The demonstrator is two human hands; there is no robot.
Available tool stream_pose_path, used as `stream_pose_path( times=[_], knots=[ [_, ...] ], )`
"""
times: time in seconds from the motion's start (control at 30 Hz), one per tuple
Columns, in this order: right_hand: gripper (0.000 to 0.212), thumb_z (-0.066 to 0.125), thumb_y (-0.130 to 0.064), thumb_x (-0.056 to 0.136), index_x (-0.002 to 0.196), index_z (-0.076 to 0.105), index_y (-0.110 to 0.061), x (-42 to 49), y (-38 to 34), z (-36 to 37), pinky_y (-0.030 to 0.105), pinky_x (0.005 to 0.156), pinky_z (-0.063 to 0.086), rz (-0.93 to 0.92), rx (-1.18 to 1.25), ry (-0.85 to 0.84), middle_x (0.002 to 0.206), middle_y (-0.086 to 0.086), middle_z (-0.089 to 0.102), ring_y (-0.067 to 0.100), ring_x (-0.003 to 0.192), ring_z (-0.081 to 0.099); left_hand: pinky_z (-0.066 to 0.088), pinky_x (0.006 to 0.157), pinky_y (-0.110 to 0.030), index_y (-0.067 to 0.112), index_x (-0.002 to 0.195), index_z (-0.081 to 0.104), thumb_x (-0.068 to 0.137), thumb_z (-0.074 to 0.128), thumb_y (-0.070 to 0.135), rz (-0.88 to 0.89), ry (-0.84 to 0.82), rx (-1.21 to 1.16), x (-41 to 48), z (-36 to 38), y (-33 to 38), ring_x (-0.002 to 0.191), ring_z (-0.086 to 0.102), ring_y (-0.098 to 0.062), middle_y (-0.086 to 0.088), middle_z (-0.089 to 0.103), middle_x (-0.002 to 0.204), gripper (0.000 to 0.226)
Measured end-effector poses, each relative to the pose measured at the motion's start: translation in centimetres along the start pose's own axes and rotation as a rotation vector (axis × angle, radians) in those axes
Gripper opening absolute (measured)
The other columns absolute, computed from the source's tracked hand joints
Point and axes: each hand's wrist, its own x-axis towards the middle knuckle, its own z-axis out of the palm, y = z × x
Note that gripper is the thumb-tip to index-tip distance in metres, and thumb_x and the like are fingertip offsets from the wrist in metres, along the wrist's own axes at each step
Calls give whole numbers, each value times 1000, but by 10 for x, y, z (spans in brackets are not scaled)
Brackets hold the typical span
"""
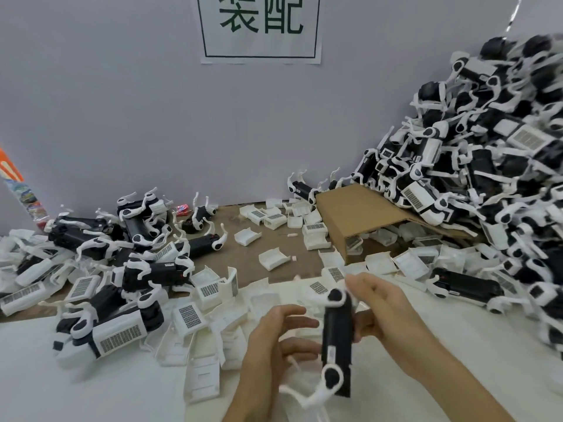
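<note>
A black toy robot-dog body [337, 339] with white legs stands upright low in the middle of the view. My right hand [384, 312] grips it from the right side, fingers curled round its upper part. Just to the left, my left hand [274, 345] has its fingers spread and relaxed, close to the body, holding nothing that I can see. A white leg [307, 395] sticks out from the body's lower end.
A tall heap of black-and-white toy dogs [475, 166] fills the right side. A smaller pile of dogs [128, 269] lies on the left. Loose white shell covers [195, 318] lie across the table, around a cardboard flap [359, 211]. A paper sign [259, 25] hangs on the wall.
</note>
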Motion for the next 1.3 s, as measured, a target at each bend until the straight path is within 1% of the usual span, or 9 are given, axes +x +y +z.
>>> stream_pose_path(
  times=[0.13,0.23,0.37,0.5,0.57,0.87,1.03,1.17,1.3],
  knots=[
    [39,72,-43,69,81,63,-6,-1,13,12,31,52,56,-51,70,87,73,15,66,30,52,66,56,67,-36,8,123,48,50,91,37,-41,-132,169,3,-6,-3,81,71,-37,-22,74,105,90],
    [20,62,-22,90,98,66,-4,3,16,2,29,70,60,-132,206,104,95,12,75,31,78,75,57,75,-38,6,130,51,61,87,21,-46,-156,112,2,-9,-2,87,71,-37,-31,71,104,78],
    [17,68,-10,91,92,68,-27,6,22,-25,16,63,49,-437,-516,331,85,-10,68,11,69,62,56,54,-27,11,123,60,68,85,7,-61,-42,-50,1,-9,0,65,72,-23,-16,75,87,60],
    [46,70,-61,68,110,60,-45,9,42,-30,18,84,40,-260,-1063,-58,105,-28,50,-8,91,50,56,54,-27,13,119,62,65,81,9,-44,-28,-60,-1,-7,3,70,74,-24,-14,76,90,58],
    [41,70,-54,71,110,59,-45,12,49,-28,14,85,36,-262,-1097,-92,108,-30,48,-16,96,45,55,50,-25,17,112,63,62,76,16,-50,-26,-67,-2,-6,3,66,74,-21,-10,77,85,52],
    [39,53,-3,97,92,79,-31,11,33,-22,20,53,44,-229,-413,221,78,-9,68,7,59,53,56,53,-27,15,116,60,60,82,12,-59,-37,-81,1,-10,0,70,74,-21,-12,76,91,60],
    [27,49,-5,95,86,73,-12,5,19,-15,32,63,44,60,361,12,92,11,68,18,72,57,59,61,-33,10,121,61,66,76,13,-42,-74,-100,4,-14,-2,81,75,-30,-22,74,106,57],
    [5,64,-13,78,80,68,-12,1,16,-10,31,59,51,144,572,-119,82,8,60,19,67,59,60,66,-38,8,116,66,56,91,18,-22,-97,-76,6,-17,-4,82,74,-33,-24,73,105,66],
    [21,74,-11,60,77,61,-11,-2,18,-10,31,62,51,150,649,-179,75,8,53,19,66,53,58,79,-46,7,117,64,40,102,32,-14,-101,-51,9,-18,-6,89,73,-35,-26,71,113,89]
  ],
)
